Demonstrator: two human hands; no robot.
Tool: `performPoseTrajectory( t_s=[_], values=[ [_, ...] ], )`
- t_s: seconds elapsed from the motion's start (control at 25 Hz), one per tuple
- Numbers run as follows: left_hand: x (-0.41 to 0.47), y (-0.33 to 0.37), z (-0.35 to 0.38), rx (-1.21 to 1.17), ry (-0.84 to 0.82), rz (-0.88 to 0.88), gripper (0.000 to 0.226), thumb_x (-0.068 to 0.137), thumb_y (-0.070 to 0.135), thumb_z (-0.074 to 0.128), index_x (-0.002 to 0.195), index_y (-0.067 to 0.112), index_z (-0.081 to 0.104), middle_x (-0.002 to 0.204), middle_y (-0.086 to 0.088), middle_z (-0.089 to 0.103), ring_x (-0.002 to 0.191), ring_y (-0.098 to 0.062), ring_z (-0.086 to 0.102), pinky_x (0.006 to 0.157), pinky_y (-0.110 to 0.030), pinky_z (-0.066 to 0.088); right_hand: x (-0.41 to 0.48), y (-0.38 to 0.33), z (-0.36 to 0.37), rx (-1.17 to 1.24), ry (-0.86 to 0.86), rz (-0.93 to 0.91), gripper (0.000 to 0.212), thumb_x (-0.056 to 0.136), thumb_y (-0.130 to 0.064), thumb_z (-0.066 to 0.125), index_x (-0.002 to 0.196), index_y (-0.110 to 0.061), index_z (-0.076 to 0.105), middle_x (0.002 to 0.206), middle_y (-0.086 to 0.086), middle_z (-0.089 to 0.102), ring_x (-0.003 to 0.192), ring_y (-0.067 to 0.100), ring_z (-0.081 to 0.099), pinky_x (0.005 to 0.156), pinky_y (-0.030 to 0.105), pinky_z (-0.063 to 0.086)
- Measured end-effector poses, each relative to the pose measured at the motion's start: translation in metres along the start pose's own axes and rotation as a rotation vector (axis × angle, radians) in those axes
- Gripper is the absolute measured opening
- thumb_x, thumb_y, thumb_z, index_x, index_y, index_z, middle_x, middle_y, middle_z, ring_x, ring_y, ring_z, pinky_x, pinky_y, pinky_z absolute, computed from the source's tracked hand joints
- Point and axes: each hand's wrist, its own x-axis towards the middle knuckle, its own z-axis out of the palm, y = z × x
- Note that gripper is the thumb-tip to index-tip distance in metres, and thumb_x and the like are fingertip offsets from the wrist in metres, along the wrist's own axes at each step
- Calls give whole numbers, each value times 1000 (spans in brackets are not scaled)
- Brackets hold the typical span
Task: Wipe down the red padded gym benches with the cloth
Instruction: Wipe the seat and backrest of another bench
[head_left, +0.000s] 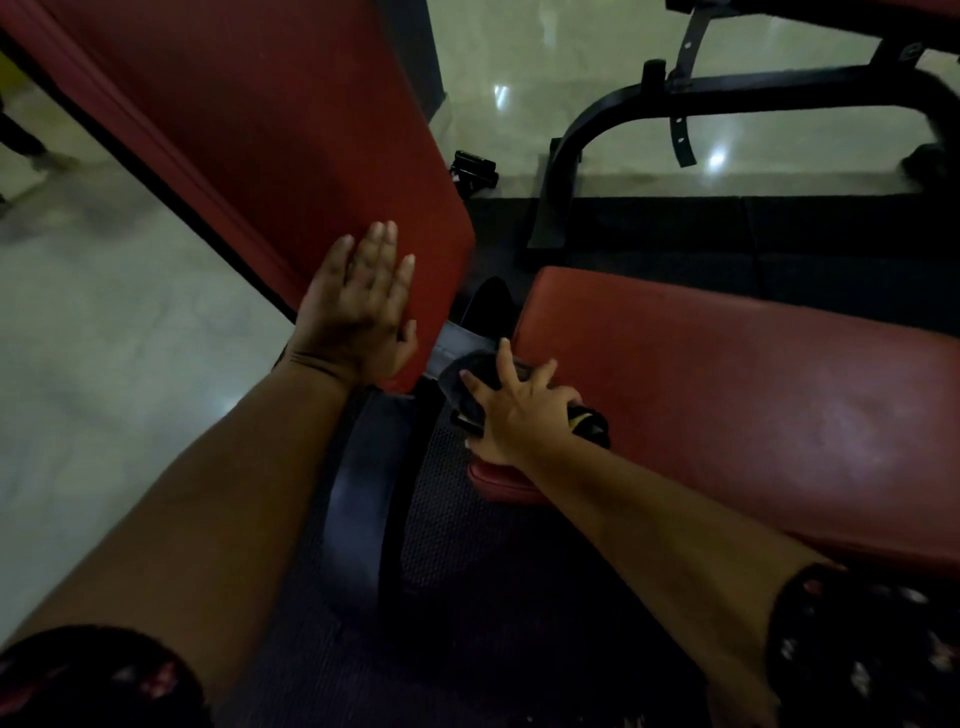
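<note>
A red padded backrest (270, 130) slants from the upper left down to the middle. My left hand (358, 306) lies flat on its lower end, fingers straight. To the right is a red padded seat (753, 395). My right hand (519, 410) presses a dark cloth (467, 384) against the seat's near left corner, fingers spread over it. A bit of the cloth with a yellow mark sticks out by my wrist.
A black steel frame (363, 493) runs under the gap between the two pads. Another black machine frame (675, 98) with a hanging strap stands at the back right on a shiny pale floor (104, 364). Dark rubber matting (467, 597) lies below me.
</note>
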Motion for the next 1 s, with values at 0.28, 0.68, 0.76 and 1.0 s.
performPoseTrajectory(
  t_s=[0.28, 0.68, 0.76, 1.0],
  values=[
    [-1, -1, -3, 66, -3, 25, 64, 85, 40, 30, 133, 9, 58, 141, -25, 51, 133, -34, 49, 108, -46, 21, 1, 11, -17, -83, -30, -349, 48, 93, -43, 50, 140, -41, 43, 142, -1, 38, 118, 32, 45, 75, 37, 38],
    [0, -3, -9, -89, -70, -20, 62, 85, 32, 37, 135, -2, 51, 144, -31, 44, 137, -41, 41, 110, -46, 13, -75, 16, 40, -563, 371, -706, 53, 102, -19, 37, 153, -24, 23, 159, 17, 15, 109, 42, 48, 71, 46, 50],
    [-1, -2, -12, -134, -63, -54, 58, 85, 26, 41, 134, -2, 52, 144, -26, 46, 137, -40, 40, 111, -46, 12, -82, 31, 54, -617, 446, -674, 55, 100, -22, 38, 153, -29, 24, 159, 14, 21, 102, 39, 52, 67, 43, 51],
    [-13, 66, -38, -507, -99, -68, 58, 93, 32, 35, 149, 16, 38, 156, -9, 36, 146, -29, 25, 119, -50, 3, -120, 109, 102, -642, 691, -648, 48, 96, -26, 34, 141, -34, 49, 145, 6, 50, 88, 36, 61, 57, 38, 50]
  ],
)
